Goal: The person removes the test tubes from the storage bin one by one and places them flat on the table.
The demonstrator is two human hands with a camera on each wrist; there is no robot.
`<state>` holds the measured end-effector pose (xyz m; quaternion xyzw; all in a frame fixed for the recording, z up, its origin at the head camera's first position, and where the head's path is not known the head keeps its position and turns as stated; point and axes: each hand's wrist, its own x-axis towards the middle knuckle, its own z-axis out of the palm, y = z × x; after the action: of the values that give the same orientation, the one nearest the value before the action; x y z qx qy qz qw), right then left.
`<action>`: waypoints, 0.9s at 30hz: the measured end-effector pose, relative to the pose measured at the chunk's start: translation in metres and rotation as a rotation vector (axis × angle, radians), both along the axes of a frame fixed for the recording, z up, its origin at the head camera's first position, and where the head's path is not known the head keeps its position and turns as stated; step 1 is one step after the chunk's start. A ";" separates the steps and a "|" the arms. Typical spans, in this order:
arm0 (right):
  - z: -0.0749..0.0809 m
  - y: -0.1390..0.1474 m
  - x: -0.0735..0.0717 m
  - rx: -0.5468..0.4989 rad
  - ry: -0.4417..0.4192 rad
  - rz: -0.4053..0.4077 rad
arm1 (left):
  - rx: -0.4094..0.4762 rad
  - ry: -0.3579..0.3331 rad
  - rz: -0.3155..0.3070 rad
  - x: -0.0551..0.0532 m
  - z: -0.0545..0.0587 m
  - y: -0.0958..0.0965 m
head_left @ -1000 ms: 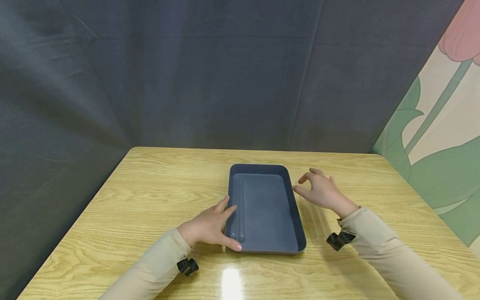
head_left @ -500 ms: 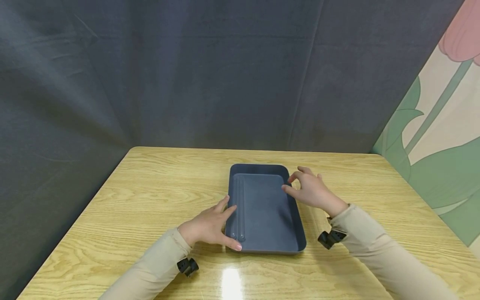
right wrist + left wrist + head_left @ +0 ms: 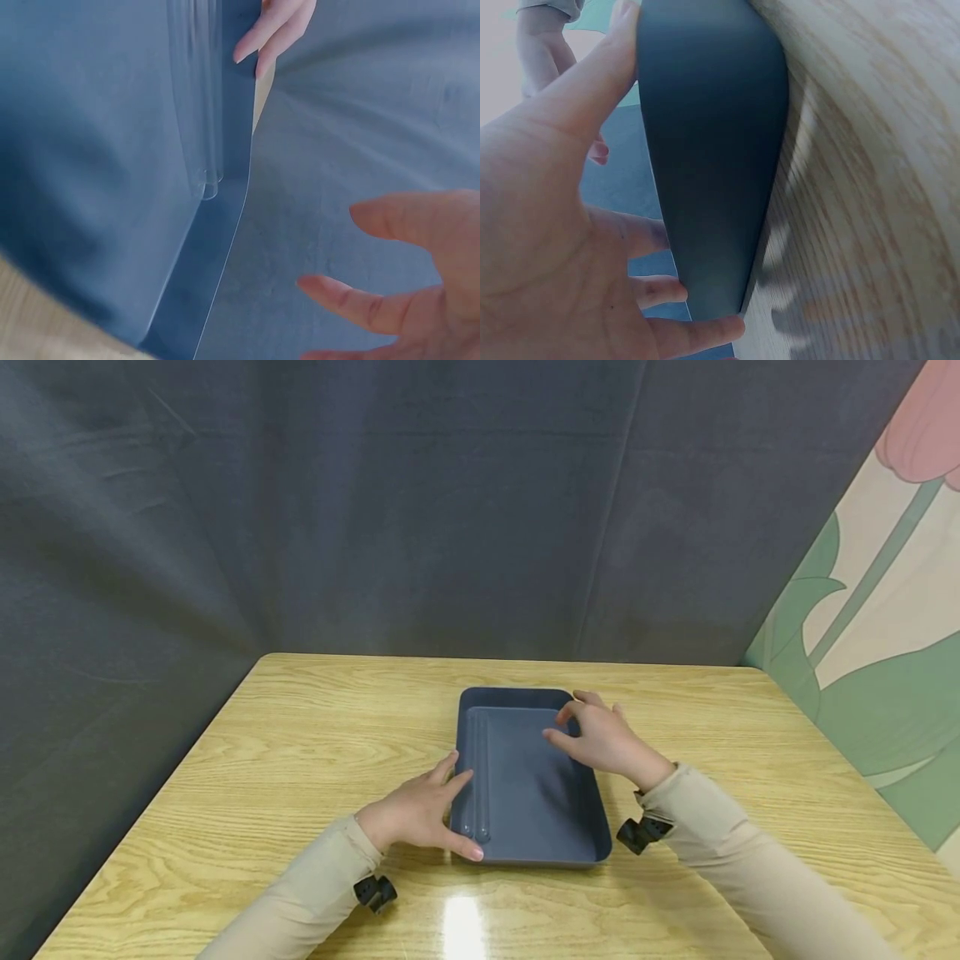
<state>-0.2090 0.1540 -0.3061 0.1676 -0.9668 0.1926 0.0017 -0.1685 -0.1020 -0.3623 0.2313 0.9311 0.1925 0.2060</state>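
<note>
A dark blue rectangular tray (image 3: 536,793) stands on the table with two clear test tubes (image 3: 482,777) lying side by side along its left wall. My left hand (image 3: 420,810) rests against the tray's left side, fingers and thumb spread along the rim; the left wrist view shows its fingertips touching the wall. Over the right part of the tray hovers my right hand (image 3: 603,739), its thumb and index finger (image 3: 360,304) curved with a gap between them. Nothing shows in that gap in the right wrist view. The tubes' far ends appear there too.
The wood-grain table (image 3: 315,752) extends around the tray on every side. A dark curtain (image 3: 420,527) hangs behind and to the left. On the right is a wall (image 3: 885,677) painted with a flower. Each wrist carries a small black camera (image 3: 645,833).
My right hand has moved left from beside the tray to over its right part, keeping its finger shape. Clear tube outlines right of the tray no longer show. My left hand stays put.
</note>
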 end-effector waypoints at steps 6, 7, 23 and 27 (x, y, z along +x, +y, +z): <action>-0.002 -0.009 -0.002 -0.004 0.006 0.012 | -0.002 0.005 0.002 0.000 0.000 0.000; -0.003 -0.011 -0.002 -0.004 0.005 0.013 | -0.002 0.004 0.003 0.000 0.000 0.000; -0.018 -0.027 -0.007 -0.006 -0.037 0.044 | -0.012 -0.001 0.003 0.000 0.000 0.001; -0.023 -0.030 -0.008 -0.007 -0.044 0.043 | -0.010 0.002 -0.002 0.000 0.000 0.001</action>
<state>-0.2168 0.1241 -0.3286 0.1843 -0.9621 0.1996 -0.0233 -0.1689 -0.1012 -0.3618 0.2311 0.9321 0.1874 0.2064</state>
